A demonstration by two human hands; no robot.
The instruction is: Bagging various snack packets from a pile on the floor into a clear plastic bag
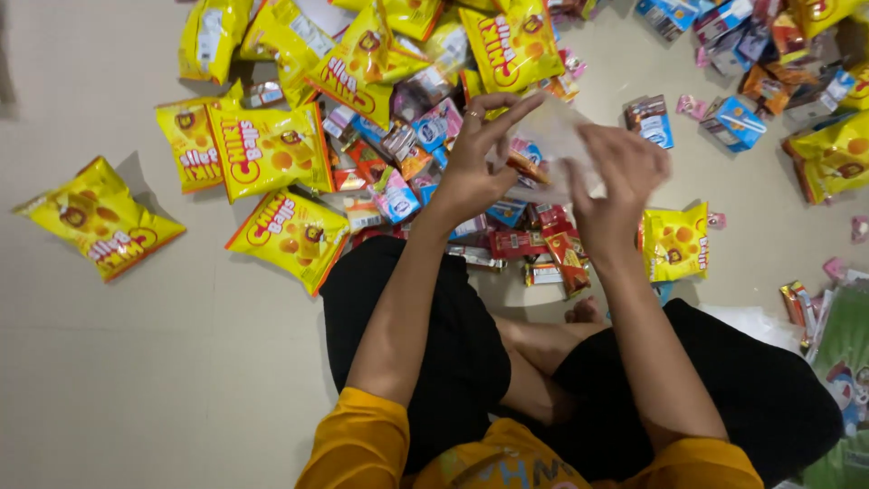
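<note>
The right hand [615, 172] is blurred, so its fingers are hard to make out; they seem curled onto the edge of a clear plastic bag [557, 149], though the exact grip cannot be told. The left hand [475, 163] pinches the bag's other side, thumb and fingertips together, with a ring on one finger. The bag is held up over the floor [109, 362], between both hands and above the crossed legs; its long axis runs roughly left to right. A small reddish packet [525, 169] shows dimly through it. Around lie yellow snack bags [272, 149], about a dozen visible with several cut off at the top edge, and small wrapped sweets [425, 136] too heaped to count.
</note>
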